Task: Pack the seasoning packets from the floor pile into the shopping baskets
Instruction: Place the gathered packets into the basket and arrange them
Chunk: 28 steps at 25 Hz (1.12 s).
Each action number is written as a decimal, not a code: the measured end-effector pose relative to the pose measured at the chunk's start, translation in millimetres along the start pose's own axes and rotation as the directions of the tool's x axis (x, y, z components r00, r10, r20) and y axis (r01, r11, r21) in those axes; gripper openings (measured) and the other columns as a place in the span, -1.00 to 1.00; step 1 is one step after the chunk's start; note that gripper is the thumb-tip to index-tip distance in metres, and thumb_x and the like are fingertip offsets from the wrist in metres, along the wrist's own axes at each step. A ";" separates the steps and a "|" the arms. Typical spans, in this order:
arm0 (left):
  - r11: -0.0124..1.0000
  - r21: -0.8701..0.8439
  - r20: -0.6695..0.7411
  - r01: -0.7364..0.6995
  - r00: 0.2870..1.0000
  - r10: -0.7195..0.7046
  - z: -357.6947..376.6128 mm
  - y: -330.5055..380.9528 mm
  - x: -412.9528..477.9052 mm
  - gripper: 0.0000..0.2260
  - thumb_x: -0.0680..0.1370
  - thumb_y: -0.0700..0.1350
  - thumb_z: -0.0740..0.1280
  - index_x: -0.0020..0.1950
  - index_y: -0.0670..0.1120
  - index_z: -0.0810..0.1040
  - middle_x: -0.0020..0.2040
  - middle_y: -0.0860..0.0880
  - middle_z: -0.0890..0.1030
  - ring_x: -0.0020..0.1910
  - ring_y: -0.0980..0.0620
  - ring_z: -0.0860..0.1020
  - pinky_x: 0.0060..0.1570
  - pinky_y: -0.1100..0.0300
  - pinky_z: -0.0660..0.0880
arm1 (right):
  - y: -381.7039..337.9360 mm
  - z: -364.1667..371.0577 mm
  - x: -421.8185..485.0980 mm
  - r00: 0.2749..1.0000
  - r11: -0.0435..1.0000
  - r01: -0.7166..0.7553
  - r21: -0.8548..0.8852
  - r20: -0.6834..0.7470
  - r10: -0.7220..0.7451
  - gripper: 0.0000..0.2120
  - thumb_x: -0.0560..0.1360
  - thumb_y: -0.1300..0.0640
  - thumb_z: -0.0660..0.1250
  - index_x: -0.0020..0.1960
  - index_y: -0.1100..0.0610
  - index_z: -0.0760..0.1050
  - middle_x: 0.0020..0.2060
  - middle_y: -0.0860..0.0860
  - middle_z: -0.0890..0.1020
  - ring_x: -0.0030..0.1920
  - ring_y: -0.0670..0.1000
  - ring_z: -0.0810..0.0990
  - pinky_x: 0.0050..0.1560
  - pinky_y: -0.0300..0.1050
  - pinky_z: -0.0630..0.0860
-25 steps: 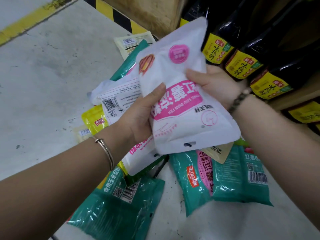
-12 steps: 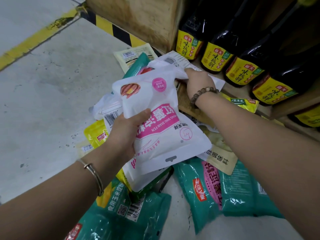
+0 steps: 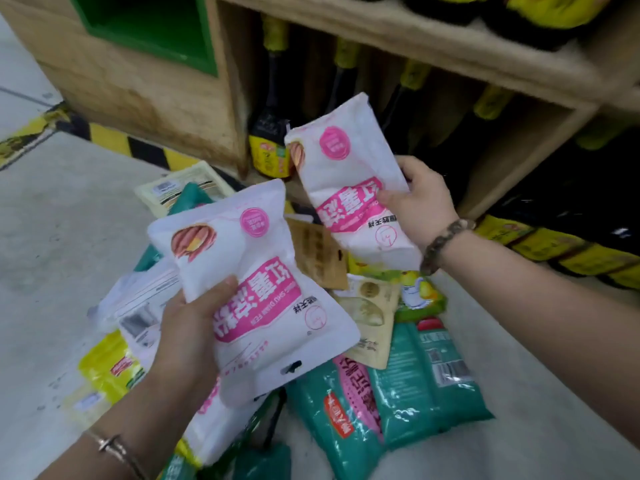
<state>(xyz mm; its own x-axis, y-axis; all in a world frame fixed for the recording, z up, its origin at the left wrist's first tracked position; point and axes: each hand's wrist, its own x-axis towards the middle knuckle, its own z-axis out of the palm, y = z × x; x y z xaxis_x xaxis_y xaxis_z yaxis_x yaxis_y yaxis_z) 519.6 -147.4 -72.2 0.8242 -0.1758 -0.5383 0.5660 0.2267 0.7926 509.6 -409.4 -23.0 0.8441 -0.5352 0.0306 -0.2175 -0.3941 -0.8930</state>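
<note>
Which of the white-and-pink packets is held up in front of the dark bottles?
The white-and-pink packet in the right hand; the lower packet in the left hand hangs over the floor pile.

White-and-pink plastic packet [image 3: 263,292] in left hand [image 3: 187,337], above the pile. Second white-and-pink packet [image 3: 349,188] in right hand [image 3: 422,202], further back and to the right. Teal plastic packets [image 3: 415,393] lay on grey concrete floor [image 3: 69,237], lower right. Dark glass bottles [image 3: 270,133] stood in wooden shelf [image 3: 433,46] behind.

The grey floor [image 3: 62,244] bears a heap of teal, yellow and tan packets [image 3: 426,386] beside a wooden shelf [image 3: 145,88].
</note>
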 end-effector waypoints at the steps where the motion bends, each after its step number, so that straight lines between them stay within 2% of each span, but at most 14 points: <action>1: 1.000 -0.021 0.021 0.002 1.000 -0.001 9.1 1.0 -2.4 -0.81 0.49 -0.16 0.35 0.10 -0.05 0.58 -0.12 -0.09 0.71 -0.24 -0.06 0.68 -0.22 -0.03 0.61 | -7.8 -19.1 -5.7 0.996 0.995 -0.070 0.077 0.065 0.065 -0.70 0.44 0.44 0.30 -0.02 0.06 0.48 -0.08 0.07 0.61 -0.07 0.06 0.59 0.01 -0.02 0.55; 3: 0.999 -0.051 0.073 0.004 0.997 0.000 29.1 1.5 -9.3 -0.80 0.48 -0.14 0.36 0.09 -0.01 0.59 -0.07 -0.07 0.70 -0.20 -0.05 0.68 -0.13 -0.07 0.58 | -19.3 -56.9 -20.2 0.964 0.949 -0.221 0.226 0.201 0.176 -0.72 0.47 0.45 0.27 -0.03 0.09 0.51 -0.04 0.14 0.63 -0.09 0.11 0.63 0.01 0.09 0.59; 5: 0.998 -0.067 0.157 0.012 0.988 -0.001 57.2 3.6 -20.0 -0.69 0.44 -0.11 0.38 0.19 0.01 0.57 0.03 -0.05 0.68 -0.11 -0.06 0.67 -0.05 -0.10 0.56 | -23.4 -95.7 -38.6 0.942 0.887 -0.300 0.351 0.255 0.218 -0.73 0.48 0.44 0.24 0.02 0.11 0.52 -0.08 0.11 0.66 -0.16 0.06 0.66 -0.09 0.04 0.63; 8: 0.999 -0.048 0.256 0.005 0.967 0.008 91.6 1.4 -39.0 -0.61 0.43 -0.11 0.38 0.26 -0.01 0.53 0.06 -0.07 0.67 -0.09 -0.06 0.66 -0.03 -0.14 0.57 | -27.0 -142.2 -65.9 0.940 0.832 -0.319 0.454 0.266 0.215 -0.73 0.47 0.40 0.24 0.07 0.14 0.51 -0.12 0.06 0.69 -0.19 0.04 0.68 -0.17 -0.02 0.63; 12: 0.998 0.051 0.403 0.038 0.913 -0.055 127.8 0.0 -68.6 -0.62 0.30 -0.07 0.40 0.12 -0.04 0.58 -0.05 -0.11 0.70 -0.25 -0.06 0.68 -0.14 -0.11 0.60 | -37.3 -205.2 -100.5 0.960 0.776 -0.272 0.568 0.218 0.177 -0.66 0.32 0.33 0.28 0.08 0.17 0.49 -0.16 0.06 0.69 -0.20 0.04 0.68 -0.16 -0.02 0.64; 15: 0.994 0.102 0.451 0.026 0.890 -0.069 153.2 1.5 -91.8 -0.71 0.29 -0.09 0.39 0.01 -0.03 0.56 -0.21 -0.06 0.70 -0.37 -0.04 0.67 -0.34 -0.06 0.61 | -34.3 -225.4 -117.8 0.973 0.805 -0.229 0.548 0.112 0.200 -0.71 0.32 0.43 0.29 0.00 0.18 0.50 -0.23 0.06 0.69 -0.27 0.02 0.66 -0.15 -0.01 0.61; 18: 0.992 0.128 0.526 0.022 0.846 -0.086 182.1 1.8 -116.4 -0.69 0.30 -0.08 0.39 0.03 -0.02 0.54 -0.24 -0.07 0.70 -0.41 -0.05 0.66 -0.40 -0.04 0.60 | -27.0 -244.0 -134.9 0.971 0.808 -0.197 0.555 -0.004 0.240 -0.73 0.45 0.49 0.22 0.00 0.19 0.48 -0.17 0.11 0.64 -0.28 0.02 0.64 -0.17 -0.02 0.60; 21: 0.989 0.148 0.579 0.000 0.811 -0.086 217.1 4.7 -141.0 -0.58 0.27 -0.04 0.41 0.13 -0.04 0.55 -0.19 -0.08 0.70 -0.41 -0.06 0.66 -0.39 -0.05 0.60 | -40.4 -287.6 -155.8 0.972 0.819 -0.144 0.555 -0.077 0.223 -0.72 0.47 0.48 0.21 0.03 0.16 0.47 -0.16 0.11 0.62 -0.32 0.01 0.64 -0.26 -0.07 0.61; 24: 0.992 0.130 0.659 0.001 0.747 -0.087 262.4 7.0 -171.5 -0.64 0.36 -0.05 0.39 0.15 -0.06 0.57 -0.18 -0.08 0.70 -0.41 -0.04 0.65 -0.40 -0.07 0.60 | -67.9 -343.1 -179.0 0.968 0.853 -0.067 0.518 -0.172 0.181 -0.69 0.50 0.47 0.19 0.11 0.15 0.45 -0.17 0.09 0.61 -0.31 0.02 0.62 -0.28 -0.09 0.61; 28: 0.990 0.138 0.751 -0.007 0.653 -0.100 322.4 5.3 -224.3 -0.52 0.24 -0.03 0.43 0.15 -0.05 0.58 -0.05 -0.14 0.69 -0.24 -0.13 0.68 -0.20 -0.21 0.58 | -90.0 -419.6 -207.7 0.946 0.914 -0.078 0.398 -0.261 0.195 -0.73 0.50 0.40 0.23 0.06 0.08 0.47 -0.15 0.07 0.62 -0.24 0.04 0.63 -0.26 -0.08 0.61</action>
<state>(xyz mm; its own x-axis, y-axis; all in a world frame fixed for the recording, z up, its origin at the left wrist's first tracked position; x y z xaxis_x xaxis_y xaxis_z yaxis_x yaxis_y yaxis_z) 332.1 -415.7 145.0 0.4686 -0.8566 -0.2159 0.5522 0.0933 0.8284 148.2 -576.3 239.4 0.6280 -0.7778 -0.0277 -0.0700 -0.0210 -0.9973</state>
